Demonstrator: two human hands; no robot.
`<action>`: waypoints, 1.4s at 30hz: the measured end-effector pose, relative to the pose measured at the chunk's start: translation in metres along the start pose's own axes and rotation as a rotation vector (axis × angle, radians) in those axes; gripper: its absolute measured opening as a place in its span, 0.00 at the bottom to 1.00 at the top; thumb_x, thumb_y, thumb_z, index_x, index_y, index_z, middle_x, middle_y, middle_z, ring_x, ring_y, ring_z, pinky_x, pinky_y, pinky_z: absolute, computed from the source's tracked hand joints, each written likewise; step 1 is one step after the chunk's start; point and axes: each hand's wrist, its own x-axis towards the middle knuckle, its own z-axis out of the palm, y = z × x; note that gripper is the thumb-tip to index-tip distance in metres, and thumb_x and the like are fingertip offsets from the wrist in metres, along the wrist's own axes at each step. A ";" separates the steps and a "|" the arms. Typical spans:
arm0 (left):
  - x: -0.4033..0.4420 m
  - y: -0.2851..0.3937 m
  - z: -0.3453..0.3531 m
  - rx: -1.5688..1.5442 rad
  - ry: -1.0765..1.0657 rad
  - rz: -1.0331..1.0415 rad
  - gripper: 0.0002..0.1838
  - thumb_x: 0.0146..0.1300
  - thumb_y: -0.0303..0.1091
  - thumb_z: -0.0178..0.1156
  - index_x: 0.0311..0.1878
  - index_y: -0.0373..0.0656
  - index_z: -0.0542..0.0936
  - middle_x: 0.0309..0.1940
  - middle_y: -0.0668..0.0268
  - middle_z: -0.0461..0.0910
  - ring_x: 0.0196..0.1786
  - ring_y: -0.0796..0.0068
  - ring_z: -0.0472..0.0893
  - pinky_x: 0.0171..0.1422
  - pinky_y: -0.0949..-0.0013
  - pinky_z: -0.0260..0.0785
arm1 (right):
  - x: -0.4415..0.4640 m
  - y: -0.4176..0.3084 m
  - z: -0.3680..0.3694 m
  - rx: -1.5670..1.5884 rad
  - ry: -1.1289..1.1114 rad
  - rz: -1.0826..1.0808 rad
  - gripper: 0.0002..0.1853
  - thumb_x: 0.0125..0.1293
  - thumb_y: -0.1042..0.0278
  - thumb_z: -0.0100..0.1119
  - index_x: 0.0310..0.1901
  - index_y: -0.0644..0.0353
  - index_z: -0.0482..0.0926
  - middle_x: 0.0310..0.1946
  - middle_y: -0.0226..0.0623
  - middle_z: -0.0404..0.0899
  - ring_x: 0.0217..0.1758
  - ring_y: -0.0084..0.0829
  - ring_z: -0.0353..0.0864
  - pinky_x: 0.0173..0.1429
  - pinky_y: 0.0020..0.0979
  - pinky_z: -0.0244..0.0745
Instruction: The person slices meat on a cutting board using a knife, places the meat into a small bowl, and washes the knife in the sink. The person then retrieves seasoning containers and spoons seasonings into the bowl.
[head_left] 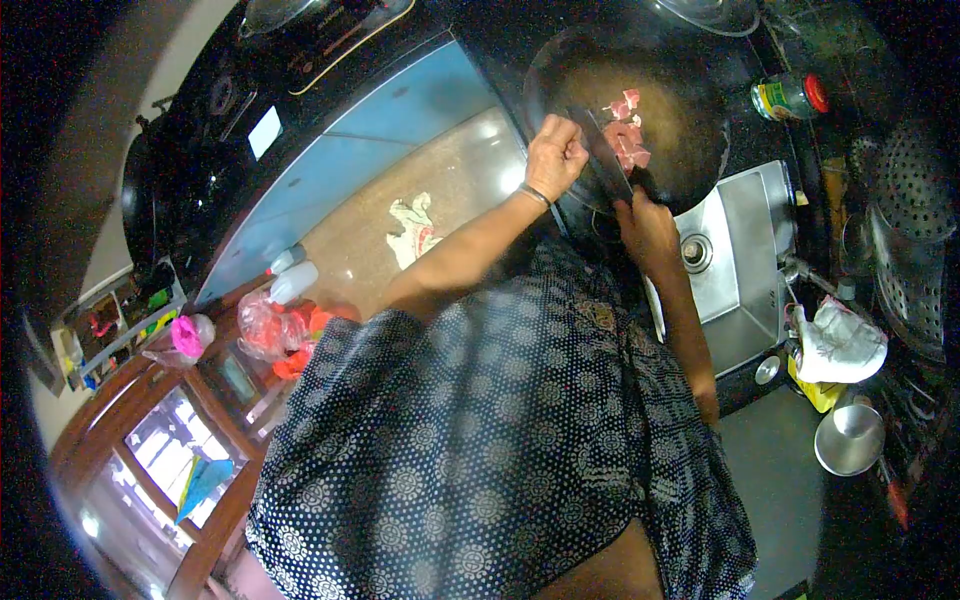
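Note:
My right hand [648,232] is wrapped round the handle of a broad dark-bladed kitchen knife [606,160]. The blade points away from me, over a round dark-rimmed surface with a brown middle [675,110]; whether that is a chopping board or a pan, I cannot tell. Pieces of raw red meat [630,145] lie on it, just right of the blade. On the blade's left side, my left hand [556,158] is closed with its fingers curled, close to or touching the knife. What those fingers hold, if anything, is hidden. A bracelet circles the left wrist.
To the right is a steel sink [735,250], with a red-lidded jar [790,97] above it. A white cloth [843,340] and a metal cup [849,438] are lower right. Perforated ladles [905,185] hang at the edge. Plastic bags [280,330] sit at left.

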 end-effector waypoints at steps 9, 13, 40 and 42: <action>0.000 -0.002 0.002 0.021 0.029 0.017 0.05 0.51 0.20 0.57 0.32 0.39 0.75 0.31 0.55 0.73 0.31 0.53 0.77 0.35 0.57 0.71 | 0.014 0.001 0.003 0.024 -0.020 -0.022 0.18 0.72 0.57 0.53 0.46 0.67 0.74 0.36 0.64 0.81 0.43 0.63 0.82 0.48 0.58 0.75; 0.000 -0.001 0.000 0.008 -0.002 0.000 0.06 0.51 0.20 0.58 0.32 0.39 0.76 0.31 0.56 0.73 0.29 0.55 0.77 0.34 0.58 0.71 | 0.011 -0.007 -0.004 0.013 -0.040 0.015 0.17 0.72 0.56 0.53 0.47 0.65 0.74 0.36 0.63 0.82 0.42 0.63 0.82 0.47 0.58 0.75; -0.006 0.003 -0.004 0.229 -0.016 0.014 0.03 0.58 0.25 0.62 0.35 0.41 0.78 0.35 0.56 0.76 0.43 0.49 0.73 0.50 0.54 0.65 | 0.020 0.040 0.021 0.143 0.009 -0.035 0.17 0.69 0.57 0.59 0.52 0.61 0.79 0.40 0.56 0.84 0.45 0.56 0.84 0.50 0.46 0.78; -0.007 0.002 -0.004 0.213 -0.006 0.015 0.03 0.58 0.26 0.62 0.35 0.41 0.79 0.34 0.56 0.77 0.42 0.50 0.73 0.49 0.54 0.65 | 0.018 0.041 0.017 0.147 -0.039 -0.002 0.17 0.70 0.57 0.59 0.52 0.60 0.79 0.40 0.55 0.84 0.44 0.54 0.85 0.48 0.45 0.78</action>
